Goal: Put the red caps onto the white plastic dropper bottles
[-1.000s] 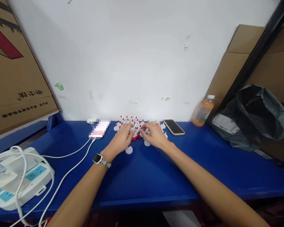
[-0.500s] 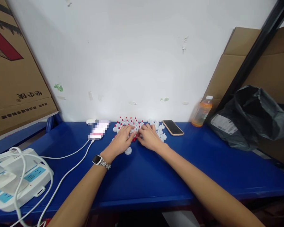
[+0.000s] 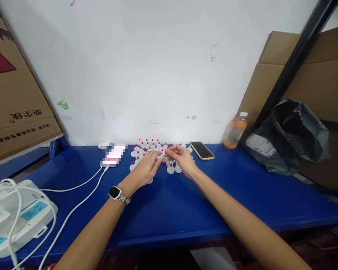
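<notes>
My left hand (image 3: 147, 165), with a watch (image 3: 114, 192) on its wrist, is closed in a pinch on a white nozzle cap (image 3: 160, 156). My right hand (image 3: 181, 157) meets it from the right, its thumb and forefinger pinched on what looks like a small red tip; the fingers partly hide it. Behind and around both hands lie several white nozzle caps, many standing upright with red tips, such as the red-tipped cap (image 3: 170, 169) just below my right hand. Plain white caps (image 3: 189, 149) lie past my right hand.
A dark-screened phone (image 3: 202, 150) lies right of the caps on the blue table (image 3: 169, 210). Farther right stand an orange drink bottle (image 3: 236, 131) and a black plastic bag (image 3: 287, 138). On the left are a power strip (image 3: 35, 221), white cables (image 3: 73, 210) and a charging phone (image 3: 115, 154).
My right hand has risen slightly from among the caps to the piece in my left hand. Red-tipped caps beneath it now show. The view has shifted a little to the right.
</notes>
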Tool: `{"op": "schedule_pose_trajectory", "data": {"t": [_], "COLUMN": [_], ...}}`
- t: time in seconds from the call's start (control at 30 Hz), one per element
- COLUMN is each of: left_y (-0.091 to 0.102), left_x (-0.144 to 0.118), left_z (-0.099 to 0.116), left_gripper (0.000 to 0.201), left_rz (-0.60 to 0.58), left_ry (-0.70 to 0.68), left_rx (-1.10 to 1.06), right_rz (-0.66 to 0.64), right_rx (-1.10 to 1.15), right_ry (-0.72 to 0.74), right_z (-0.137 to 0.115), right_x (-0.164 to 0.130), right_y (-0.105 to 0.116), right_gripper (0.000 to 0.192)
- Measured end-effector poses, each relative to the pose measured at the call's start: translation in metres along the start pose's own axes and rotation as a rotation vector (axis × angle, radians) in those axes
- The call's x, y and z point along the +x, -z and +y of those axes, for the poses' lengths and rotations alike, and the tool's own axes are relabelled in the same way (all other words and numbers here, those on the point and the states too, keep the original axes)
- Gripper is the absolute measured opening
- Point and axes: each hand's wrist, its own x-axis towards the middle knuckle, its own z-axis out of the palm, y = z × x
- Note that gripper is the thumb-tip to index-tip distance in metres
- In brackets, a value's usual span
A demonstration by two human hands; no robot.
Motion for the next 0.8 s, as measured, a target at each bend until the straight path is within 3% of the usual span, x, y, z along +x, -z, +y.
{"op": "schedule_pose_trajectory", "data": {"t": [0.43,0.67,0.8], "left_y": [-0.002,-0.007,-0.008], "left_x": [-0.003,-0.002,0.002], "left_z": [0.011,0.009,0.012], "left_gripper": [0.029,0.029,0.043], "left_rz": [-0.014,-0.002,0.074], "left_ry": [0.014,0.003,0.006], "left_rx": [-0.021,-0.097,-0.074], "right_rz": [-0.087,-0.088,-0.068], "right_rx": [0.048,0.072,-0.046], "right_ry": [-0.069,-0.016,0.081], "right_z": [-0.008,-0.005,-0.013], "right_x": [-0.005,-0.010,-0.001], "right_y": [-0.002,-0.010,0.001], "right_gripper": [0.034,0.037,0.031]}}
